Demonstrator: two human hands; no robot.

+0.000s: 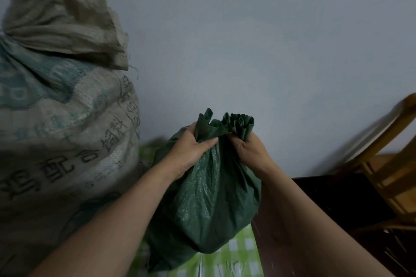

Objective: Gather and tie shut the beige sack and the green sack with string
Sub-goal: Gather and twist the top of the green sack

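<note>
**Item 1.** Green sack point(209, 186), lower centre of the frame, upright, its mouth bunched into pleats above the hands. Woven plastic cloth, soft and creasing. We judge it slick and only moderately filled, so the hold belongs at the neck just under the pleats, where string would bite best.

**Grip.** The left hand point(191, 150) wraps the neck from the left, thumb laid across the front. The right hand point(249, 148) pinches the pleats from the right, fingers curled. Both are closed on the sack, and we see no string in either.

**Item 2.** Beige sack point(63, 141), filling the left of the frame, far bulkier, just beside the green one. Printed woven cloth, neck gathered at the upper left, loose top flopping over. Any tie sits at the frame edge, and we cannot tell whether one is there. We judge it heavy and best worked where it stands.

**Item 3.** Checked cloth point(238, 252), green and white, under the green sack at bottom centre. Pale strands point(227, 267) lie on it, possibly string, too blurred to say.

**Item 4.** Dark surface point(326, 198), lower right. Wooden chair point(394, 164) at the right edge. Plain pale wall point(247, 40) behind everything.
</note>
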